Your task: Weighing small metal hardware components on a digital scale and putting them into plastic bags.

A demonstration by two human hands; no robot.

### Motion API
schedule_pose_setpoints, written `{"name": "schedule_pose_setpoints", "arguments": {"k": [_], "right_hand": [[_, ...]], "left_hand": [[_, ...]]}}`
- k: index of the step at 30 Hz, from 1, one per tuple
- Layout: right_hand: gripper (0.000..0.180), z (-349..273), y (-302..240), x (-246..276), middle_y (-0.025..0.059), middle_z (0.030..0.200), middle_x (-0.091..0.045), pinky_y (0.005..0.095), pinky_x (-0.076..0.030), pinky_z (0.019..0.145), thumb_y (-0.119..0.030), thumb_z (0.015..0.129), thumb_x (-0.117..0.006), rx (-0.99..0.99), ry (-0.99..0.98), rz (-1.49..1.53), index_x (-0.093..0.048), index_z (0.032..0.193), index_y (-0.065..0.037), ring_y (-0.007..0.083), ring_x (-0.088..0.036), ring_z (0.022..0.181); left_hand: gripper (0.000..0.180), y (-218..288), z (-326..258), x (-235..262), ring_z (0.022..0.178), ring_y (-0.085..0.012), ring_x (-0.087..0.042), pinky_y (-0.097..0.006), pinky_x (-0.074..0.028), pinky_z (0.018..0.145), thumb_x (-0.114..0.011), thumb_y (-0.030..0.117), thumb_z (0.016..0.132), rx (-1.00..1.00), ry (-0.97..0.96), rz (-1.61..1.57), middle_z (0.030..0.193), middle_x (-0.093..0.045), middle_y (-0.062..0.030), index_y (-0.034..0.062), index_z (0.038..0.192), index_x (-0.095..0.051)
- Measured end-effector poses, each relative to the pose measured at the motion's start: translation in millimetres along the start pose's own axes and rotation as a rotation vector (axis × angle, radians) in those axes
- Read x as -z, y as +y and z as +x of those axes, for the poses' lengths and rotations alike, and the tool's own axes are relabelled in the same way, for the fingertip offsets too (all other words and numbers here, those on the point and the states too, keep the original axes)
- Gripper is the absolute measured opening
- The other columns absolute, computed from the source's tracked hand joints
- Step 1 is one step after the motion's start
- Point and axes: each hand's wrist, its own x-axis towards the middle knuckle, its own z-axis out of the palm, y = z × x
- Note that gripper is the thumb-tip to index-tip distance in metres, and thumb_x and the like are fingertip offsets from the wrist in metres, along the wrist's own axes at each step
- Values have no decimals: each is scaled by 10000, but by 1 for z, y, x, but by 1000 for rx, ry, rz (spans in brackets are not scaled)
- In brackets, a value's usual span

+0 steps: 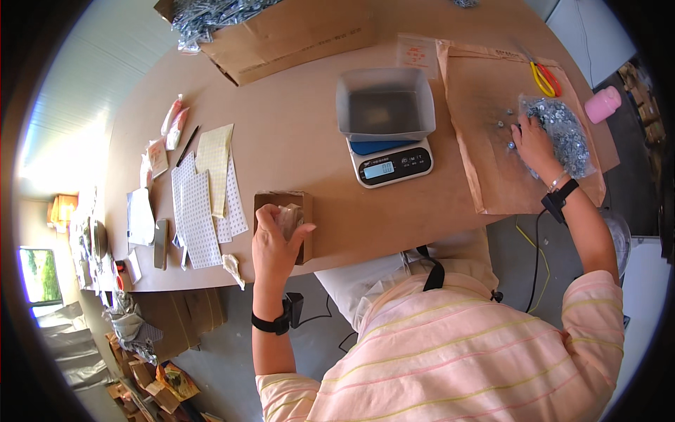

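I am holding my left hand (275,243) over the small open cardboard box (290,221) at the near table edge, fingers closed around a little clear plastic bag (289,218) that is sitting at the box's mouth. My right hand (534,144) is reaching out to the right, resting on the clear bag of small metal screws (562,133); its fingers are curled down into the heap, though I cannot tell whether they are actually pinching any. A few loose screws (508,119) are lying just beside the fingertips on the brown paper sheet (485,176).

I am judging this as the gathering step: one hand is readying a small bag while the other is collecting pieces. The next move, as I read it, is calling for a clean pinch of a few screws and bringing both hands together without spilling.

Between the hands, the digital scale (391,163) with its grey tray (385,105) is standing empty. Beyond the screws are lying yellow-handled scissors (545,79) and a pink roll (602,104). To the left, label sheets (200,211) are spread on the table (295,141).
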Motion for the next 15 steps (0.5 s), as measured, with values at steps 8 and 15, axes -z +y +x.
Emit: {"name": "schedule_pose_setpoints", "arguments": {"k": [8, 15], "right_hand": [[267, 30, 38, -17, 240, 771, -630, 514, -519, 623, -299, 991, -555, 301, 143, 263, -543, 977, -33, 486, -636, 760], [314, 82, -21, 55, -73, 697, -423, 184, -258, 366, -423, 1012, -551, -409, -226, 1348, -517, 883, -138, 8, -361, 506]], "left_hand": [[326, -8, 5, 8, 760, -371, -641, -408, -520, 681, -688, 219, 928, -3, 43, -117, 883, -650, -183, -5, 1095, -520], [132, -12, 10, 24, 804, -336, -654, -397, -523, 715, -624, 88, 928, -16, 189, 132, 912, -681, -143, 16, 1002, -707]]}}
